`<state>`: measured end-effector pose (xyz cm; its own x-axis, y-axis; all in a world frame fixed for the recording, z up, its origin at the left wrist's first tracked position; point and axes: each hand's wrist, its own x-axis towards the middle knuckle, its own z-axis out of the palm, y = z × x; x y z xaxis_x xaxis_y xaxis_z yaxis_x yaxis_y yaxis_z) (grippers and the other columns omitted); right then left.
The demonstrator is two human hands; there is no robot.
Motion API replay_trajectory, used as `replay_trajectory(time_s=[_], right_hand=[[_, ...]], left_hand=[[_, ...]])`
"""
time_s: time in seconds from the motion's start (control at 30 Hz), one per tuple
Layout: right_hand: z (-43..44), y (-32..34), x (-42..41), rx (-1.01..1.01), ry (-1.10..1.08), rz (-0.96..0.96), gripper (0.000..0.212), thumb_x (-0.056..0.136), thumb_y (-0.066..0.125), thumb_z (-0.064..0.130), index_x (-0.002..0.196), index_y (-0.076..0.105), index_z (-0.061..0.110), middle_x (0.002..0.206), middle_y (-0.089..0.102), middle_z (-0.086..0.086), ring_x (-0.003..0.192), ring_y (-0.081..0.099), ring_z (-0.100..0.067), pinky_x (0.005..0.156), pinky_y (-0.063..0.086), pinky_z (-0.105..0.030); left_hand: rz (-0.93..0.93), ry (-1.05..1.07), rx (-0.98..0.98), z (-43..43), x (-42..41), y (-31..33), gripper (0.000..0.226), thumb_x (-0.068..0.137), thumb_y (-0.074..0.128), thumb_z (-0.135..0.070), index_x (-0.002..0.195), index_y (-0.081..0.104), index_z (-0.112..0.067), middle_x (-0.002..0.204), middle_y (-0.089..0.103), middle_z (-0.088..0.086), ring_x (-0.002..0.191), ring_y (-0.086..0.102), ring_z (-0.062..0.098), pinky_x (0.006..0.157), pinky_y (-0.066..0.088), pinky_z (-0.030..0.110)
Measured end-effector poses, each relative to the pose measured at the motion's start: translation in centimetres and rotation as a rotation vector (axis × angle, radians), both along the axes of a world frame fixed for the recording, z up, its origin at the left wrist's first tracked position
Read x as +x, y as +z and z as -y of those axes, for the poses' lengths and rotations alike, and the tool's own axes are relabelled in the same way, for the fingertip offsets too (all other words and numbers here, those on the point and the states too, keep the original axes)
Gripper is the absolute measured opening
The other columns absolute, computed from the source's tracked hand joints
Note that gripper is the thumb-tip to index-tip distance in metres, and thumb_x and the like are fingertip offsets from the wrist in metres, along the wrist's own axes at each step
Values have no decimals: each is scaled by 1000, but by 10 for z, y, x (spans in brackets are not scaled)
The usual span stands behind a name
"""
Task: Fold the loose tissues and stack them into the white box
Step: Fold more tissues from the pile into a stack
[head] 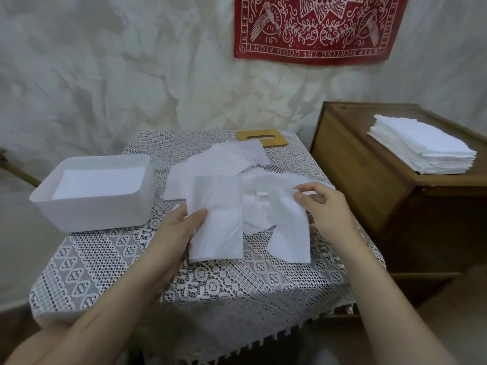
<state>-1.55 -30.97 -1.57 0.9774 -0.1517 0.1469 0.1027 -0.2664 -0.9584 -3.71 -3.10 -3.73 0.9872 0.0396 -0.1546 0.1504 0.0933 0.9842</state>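
Tissues (237,177) lie loose in an overlapping heap at the middle of the lace-covered table (210,285), with the white box (92,206) just to their left, open-topped and already holding a flat white layer inside. The left hand (179,227) has thumb and fingers closed on the left edge of a folded tissue (216,219), an oblong whose long axis runs roughly from the person toward the wall, its near end toward the table's front edge. The right hand (324,206) pinches the upper edge of a second tissue (290,227) between thumb and fingertips; that sheet hangs slightly askew, its long axis also running near to far but tilted a little, lower end toward the person.

The risks look to be these: the paper is thin and limp, so pulling both pieces at once could drag neighbouring sheets out of the heap or tear a corner; a fold made while the sheet sits skewed would leave uneven edges that will not stack flat in the box; and a light sheet may slide on the open lace weave when pressed. A wooden lid (261,137) lies at the far edge, and a neat stack of tissues (421,148) rests on the wooden cabinet (369,193) to the right
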Motion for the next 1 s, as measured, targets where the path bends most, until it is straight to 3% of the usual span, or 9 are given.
replay_trajectory(time_s=[0.23,0.33,0.43,0.57,0.67,0.73,0.8,0.9,1.0], right_hand=[[-29,6,6,249,146,-108,8,95,69,15,91,73,21,80,67,2,64,55,-13,51,42,-21],[-36,-1,12,-57,97,-100,4,95,71,19,91,74,20,77,59,2,65,49,-14,57,39,-25],[-40,-4,16,-337,57,-85,8,95,69,30,87,71,29,72,56,10,66,49,-10,63,38,-30],[-51,-2,15,-185,132,-61,8,95,69,27,87,71,27,76,61,6,66,50,-10,67,40,-31],[-56,-3,15,-17,169,-103,6,96,68,29,91,70,26,83,67,-8,72,58,-20,71,43,-35],[-56,-6,17,-32,144,-160,2,94,69,31,95,69,29,91,72,-14,73,64,-22,71,47,-35],[-57,-7,17,-25,134,-258,12,92,73,32,102,69,28,89,72,-11,67,65,-17,65,50,-30],[-57,-4,11,103,162,-382,24,93,75,25,110,68,10,72,71,-1,54,64,-10,48,49,-23],[-53,1,3,147,244,-425,19,95,70,16,105,67,0,68,72,-3,47,60,-9,38,40,-19]], left_hand=[[14,38,30,-15,-3,5,20,104,57,-27,118,69,-20,103,80,-2,95,75,23,76,59,43],[10,40,38,-20,-2,4,20,104,57,-25,118,69,-17,99,80,-3,89,76,19,65,58,34],[-1,49,9,-23,-2,4,19,104,56,-22,118,69,-17,104,80,-1,94,77,21,71,58,36],[4,41,-13,-24,-3,5,16,105,56,-20,113,69,-16,96,81,-3,80,77,13,54,55,24],[8,39,-32,-23,-4,6,17,105,55,-19,116,68,-16,97,81,-4,84,77,14,53,55,22],[12,35,-45,-23,-5,6,17,105,54,-18,115,68,-15,92,81,-5,76,76,10,50,54,20],[14,31,-52,-24,-6,7,16,106,54,-17,113,67,-14,88,80,-5,70,75,8,48,52,19],[20,30,-47,-25,-6,5,16,105,55,-18,115,68,-19,101,81,-3,84,78,12,63,59,27],[37,44,-52,-26,-5,5,18,105,55,-17,118,67,-24,102,80,-5,87,77,13,66,59,28]])
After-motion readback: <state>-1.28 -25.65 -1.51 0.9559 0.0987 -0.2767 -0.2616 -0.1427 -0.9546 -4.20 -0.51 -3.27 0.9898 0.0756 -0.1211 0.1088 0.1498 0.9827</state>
